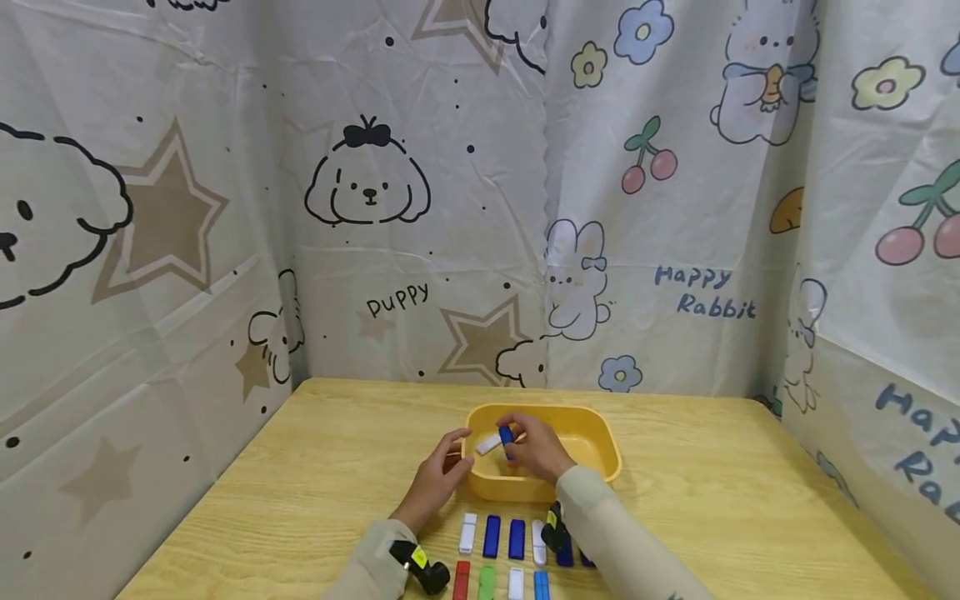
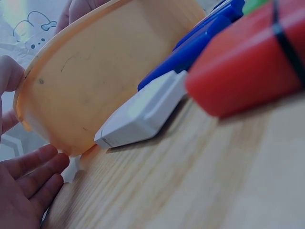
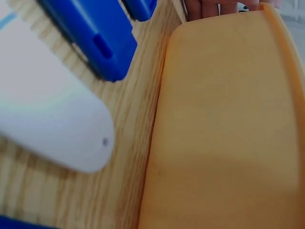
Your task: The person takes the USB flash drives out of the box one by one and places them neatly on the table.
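A yellow plastic basin [image 1: 596, 450] stands mid-table. My right hand [image 1: 517, 442] is over it and pinches a small blue-and-white stick [image 1: 498, 440] just above the basin's inside. My left hand [image 1: 456, 448] rests at the basin's left rim, thumb near the edge. In the left wrist view its fingers [image 2: 28, 171] lie straight beside the basin wall [image 2: 95, 81] without gripping it. Two rows of small sticks lie in front of the basin: white [image 1: 468, 533], blue [image 1: 491, 536], blue [image 1: 517, 538], then red [image 1: 461, 579], green [image 1: 487, 582], white [image 1: 515, 583].
The wooden table [image 1: 315, 467] is closed in by cartoon-printed cloth [image 1: 375, 208] at the back and both sides. Close to the wrist cameras lie a white stick [image 2: 143, 112], a red stick [image 2: 248, 62] and a blue stick [image 3: 90, 33] by the basin wall [image 3: 224, 129].
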Tool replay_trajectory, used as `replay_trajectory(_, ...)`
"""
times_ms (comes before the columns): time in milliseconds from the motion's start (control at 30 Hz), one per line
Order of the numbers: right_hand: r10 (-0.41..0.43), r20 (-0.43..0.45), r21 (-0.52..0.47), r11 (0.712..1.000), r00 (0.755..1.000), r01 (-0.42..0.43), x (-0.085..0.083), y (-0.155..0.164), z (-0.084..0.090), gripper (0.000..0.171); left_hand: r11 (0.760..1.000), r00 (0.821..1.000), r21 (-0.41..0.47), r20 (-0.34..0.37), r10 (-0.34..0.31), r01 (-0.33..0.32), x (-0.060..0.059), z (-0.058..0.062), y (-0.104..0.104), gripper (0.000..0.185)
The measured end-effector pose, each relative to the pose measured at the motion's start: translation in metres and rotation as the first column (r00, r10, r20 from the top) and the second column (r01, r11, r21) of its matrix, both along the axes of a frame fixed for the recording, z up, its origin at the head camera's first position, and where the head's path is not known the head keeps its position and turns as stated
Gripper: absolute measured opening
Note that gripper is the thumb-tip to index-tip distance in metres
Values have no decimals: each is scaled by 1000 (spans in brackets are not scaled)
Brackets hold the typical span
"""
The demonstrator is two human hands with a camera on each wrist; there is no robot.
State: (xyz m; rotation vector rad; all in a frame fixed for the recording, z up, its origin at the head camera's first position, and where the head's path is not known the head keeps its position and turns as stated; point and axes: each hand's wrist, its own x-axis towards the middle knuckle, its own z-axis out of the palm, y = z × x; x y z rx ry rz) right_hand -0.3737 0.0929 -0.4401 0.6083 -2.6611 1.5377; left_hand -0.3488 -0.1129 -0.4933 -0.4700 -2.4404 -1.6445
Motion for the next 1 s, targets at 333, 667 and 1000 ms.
replay_trajectory(333,-86,-15,46,995,996,86,-1,3,-2,55,1000,1000,-9,3,6,-6,-3,-4,2,44)
replay_trajectory(667,-135,-54,20,990,989,137,13,10,6,53,1000,1000,-10,16,-6,7,2,-5,2,46)
replay_trajectory(1000,-117,-183,47,991,976,127,48,37,24,41,1000,1000,-15,8,16,-15,0,-2,1,45)
